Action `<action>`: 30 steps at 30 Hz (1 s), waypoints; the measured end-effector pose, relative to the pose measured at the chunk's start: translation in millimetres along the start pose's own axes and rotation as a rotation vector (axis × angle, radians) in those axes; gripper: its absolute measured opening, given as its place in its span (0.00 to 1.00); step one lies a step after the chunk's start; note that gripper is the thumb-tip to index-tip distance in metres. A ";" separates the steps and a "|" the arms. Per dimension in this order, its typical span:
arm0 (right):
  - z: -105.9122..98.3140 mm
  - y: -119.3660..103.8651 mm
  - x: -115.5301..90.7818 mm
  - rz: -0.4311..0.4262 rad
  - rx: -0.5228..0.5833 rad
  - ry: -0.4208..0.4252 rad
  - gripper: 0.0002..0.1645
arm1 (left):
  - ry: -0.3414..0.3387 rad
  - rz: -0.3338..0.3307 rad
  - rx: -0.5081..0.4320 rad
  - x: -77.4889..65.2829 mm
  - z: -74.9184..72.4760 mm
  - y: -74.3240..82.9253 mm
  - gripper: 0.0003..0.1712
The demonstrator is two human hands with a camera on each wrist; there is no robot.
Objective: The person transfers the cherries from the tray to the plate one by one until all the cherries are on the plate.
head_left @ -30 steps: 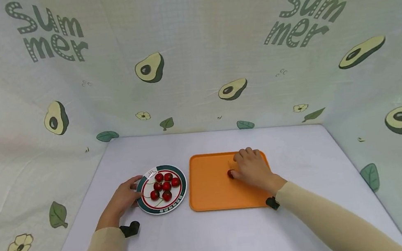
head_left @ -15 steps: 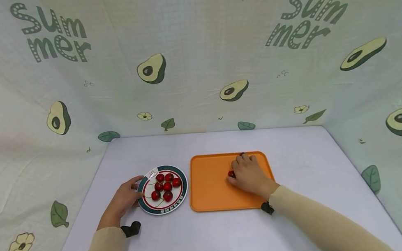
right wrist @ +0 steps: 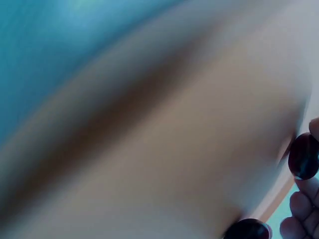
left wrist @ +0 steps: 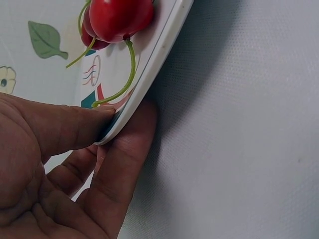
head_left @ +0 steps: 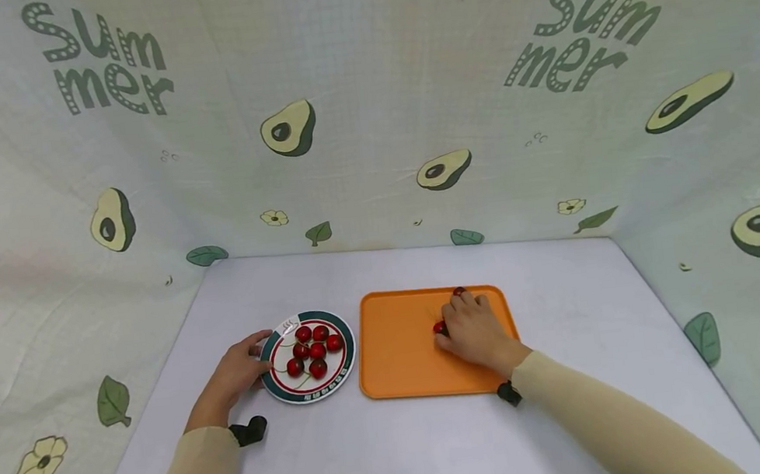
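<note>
My left hand (head_left: 236,368) grips the near-left rim of a round white plate (head_left: 346,366) with a green band. In the left wrist view the thumb presses on top of the rim and fingers lie beneath it. Several red cherries (head_left: 316,351) with green stems lie on the plate. Over the orange tray (head_left: 394,364), my right hand (head_left: 472,328) pinches a dark red cherry (head_left: 440,328) between thumb and fingers, as the right wrist view shows at its edge. Another cherry (head_left: 459,290) sits past the fingertips, near the tray's far rim. The palm hides part of the tray.
Plate and tray stand side by side on a white table (head_left: 405,453), a narrow gap between them. A pale cloth (head_left: 345,53) printed with avocados and leaves hangs behind the table and at its sides. Each wrist wears a small black device (head_left: 249,432).
My right hand has shifted slightly left on the tray and its fingers have closed in on the cherry; the cherry near the far rim has come into sight. The left hand stays at the plate.
</note>
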State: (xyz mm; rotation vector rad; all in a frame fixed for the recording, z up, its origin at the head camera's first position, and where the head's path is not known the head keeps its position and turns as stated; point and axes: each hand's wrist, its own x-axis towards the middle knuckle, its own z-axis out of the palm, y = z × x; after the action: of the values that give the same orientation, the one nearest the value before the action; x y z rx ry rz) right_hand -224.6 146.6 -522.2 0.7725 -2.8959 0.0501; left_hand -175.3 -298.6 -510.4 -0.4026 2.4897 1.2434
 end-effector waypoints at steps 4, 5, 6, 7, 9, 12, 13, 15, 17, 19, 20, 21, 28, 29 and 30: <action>2.4 0.4 -1.6 0.004 0.024 -0.003 0.24 | 0.007 -0.012 0.008 2.1 0.6 -0.3 0.40; 2.7 0.5 -1.9 0.005 0.027 -0.002 0.24 | 0.008 -0.015 0.010 2.5 0.9 -0.4 0.40; 3.0 0.5 -2.0 0.006 0.028 0.001 0.24 | 0.008 -0.016 0.012 3.0 1.1 -0.6 0.40; 3.2 0.6 -1.9 0.006 0.030 0.006 0.24 | 0.007 -0.018 0.009 3.4 1.4 -0.6 0.41; 3.2 0.5 -1.0 -0.005 0.031 0.034 0.23 | 0.005 -0.016 0.000 4.3 1.8 -1.3 0.41; 3.1 -0.3 2.0 -0.031 0.031 0.097 0.22 | 0.001 -0.008 -0.014 5.7 2.2 -3.4 0.41; 2.9 -0.8 3.2 -0.038 0.031 0.115 0.22 | -0.001 -0.006 -0.021 6.0 2.3 -3.9 0.41; 2.1 -2.0 5.6 -0.052 0.025 0.141 0.21 | -0.005 -0.001 -0.027 6.3 2.4 -4.8 0.41; 0.3 -4.0 9.0 -0.064 0.020 0.142 0.22 | -0.004 0.001 -0.027 6.4 2.0 -5.4 0.41; -1.7 -6.3 13.0 -0.078 0.008 0.136 0.22 | 0.000 0.004 -0.024 6.4 1.4 -5.3 0.41; -3.1 -7.6 15.0 -0.084 0.000 0.129 0.22 | 0.002 0.007 -0.021 6.4 1.1 -5.2 0.41; -4.8 -9.2 17.1 -0.091 -0.008 0.120 0.22 | 0.003 0.011 -0.019 6.3 1.1 -5.2 0.41; -18.0 -27.3 36.4 -0.131 -0.014 0.063 0.19 | 0.007 -0.001 -0.026 6.2 0.5 -5.1 0.41; -19.3 -30.9 39.9 -0.141 -0.012 0.059 0.19 | 0.007 -0.004 -0.028 6.4 0.5 -4.9 0.41; -20.2 -34.7 43.6 -0.150 -0.008 0.055 0.19 | 0.008 -0.006 -0.028 6.5 0.5 -4.6 0.41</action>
State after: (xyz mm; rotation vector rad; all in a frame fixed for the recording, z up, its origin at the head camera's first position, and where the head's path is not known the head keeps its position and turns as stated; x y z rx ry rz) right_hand -242.1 96.4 -496.0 0.9683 -2.7758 0.0424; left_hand -179.3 -301.5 -516.6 -0.4222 2.4783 1.2781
